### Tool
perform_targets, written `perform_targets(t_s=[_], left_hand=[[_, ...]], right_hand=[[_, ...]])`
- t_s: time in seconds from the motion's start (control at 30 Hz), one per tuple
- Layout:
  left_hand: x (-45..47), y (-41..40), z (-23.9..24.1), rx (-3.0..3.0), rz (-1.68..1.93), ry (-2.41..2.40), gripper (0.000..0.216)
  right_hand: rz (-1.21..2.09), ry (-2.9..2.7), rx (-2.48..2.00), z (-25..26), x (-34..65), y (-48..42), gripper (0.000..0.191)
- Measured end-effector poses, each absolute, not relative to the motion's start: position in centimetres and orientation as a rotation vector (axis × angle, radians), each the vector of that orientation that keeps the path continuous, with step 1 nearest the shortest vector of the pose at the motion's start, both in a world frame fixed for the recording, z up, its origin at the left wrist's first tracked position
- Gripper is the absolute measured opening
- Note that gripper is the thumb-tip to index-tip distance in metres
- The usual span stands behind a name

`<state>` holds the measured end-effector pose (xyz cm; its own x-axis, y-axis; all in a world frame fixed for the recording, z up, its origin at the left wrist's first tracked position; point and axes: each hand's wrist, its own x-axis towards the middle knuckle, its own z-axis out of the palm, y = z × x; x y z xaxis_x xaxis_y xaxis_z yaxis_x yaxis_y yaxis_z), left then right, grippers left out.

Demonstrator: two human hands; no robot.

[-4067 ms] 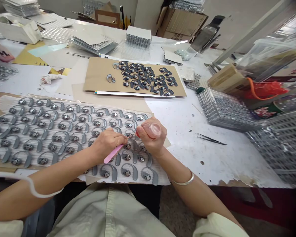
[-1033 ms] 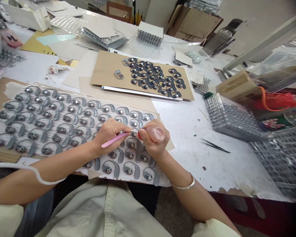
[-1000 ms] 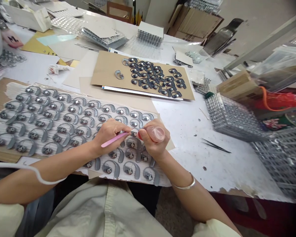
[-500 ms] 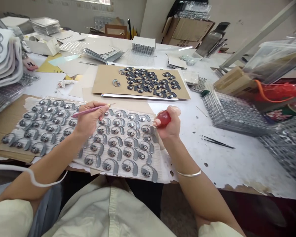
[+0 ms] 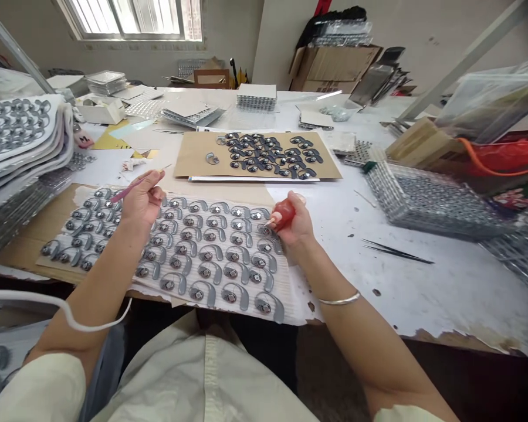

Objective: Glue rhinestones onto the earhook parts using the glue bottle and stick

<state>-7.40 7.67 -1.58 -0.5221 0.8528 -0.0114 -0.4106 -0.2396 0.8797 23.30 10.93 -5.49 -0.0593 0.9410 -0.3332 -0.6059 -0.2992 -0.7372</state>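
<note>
My left hand [image 5: 139,199] pinches a slim pink pen-like tool [image 5: 124,192] with a fine pale tip pointing up and right. It is raised over the far left part of a ribbed white sheet [image 5: 294,293]. My right hand [image 5: 297,221] is wrapped round a small red squeeze bottle [image 5: 283,212], its thin nozzle aimed left and down above the sheet's far right corner. Rows of grey hook-shaped parts [image 5: 233,255], like ear-hook earphone pieces with round metallic ends, lie on the sheet. My left wrist and forearm hide some of them.
Beyond the sheet, a brown board [image 5: 193,153] carries dark hook-shaped parts [image 5: 264,153]. Black tweezers [image 5: 398,252] lie at right, near stacked clear trays [image 5: 426,202]. Padded sheets [image 5: 30,132] are piled at left. A white cable [image 5: 70,313] hangs by my left forearm.
My left hand with the pink tool has moved left and away from the sheet's middle. My right hand still holds the bottle near the same corner. The camera view has tipped upward, showing more window.
</note>
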Motion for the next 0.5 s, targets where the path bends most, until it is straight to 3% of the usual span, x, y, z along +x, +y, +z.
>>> perform_targets(t_s=[0.3, 0.5], left_hand=[[-10.4, 7.5, -0.3, 0.975, 1.843, 1.225, 0.023], [-6.5, 5.1, 0.1, 1.493, 1.682, 1.343, 0.017]], right_hand=[[1.644, -0.51, -0.91, -5.8, 23.7, 11.1, 0.052], [1.691, -0.462, -0.784, -3.7, 25.0, 11.1, 0.055]])
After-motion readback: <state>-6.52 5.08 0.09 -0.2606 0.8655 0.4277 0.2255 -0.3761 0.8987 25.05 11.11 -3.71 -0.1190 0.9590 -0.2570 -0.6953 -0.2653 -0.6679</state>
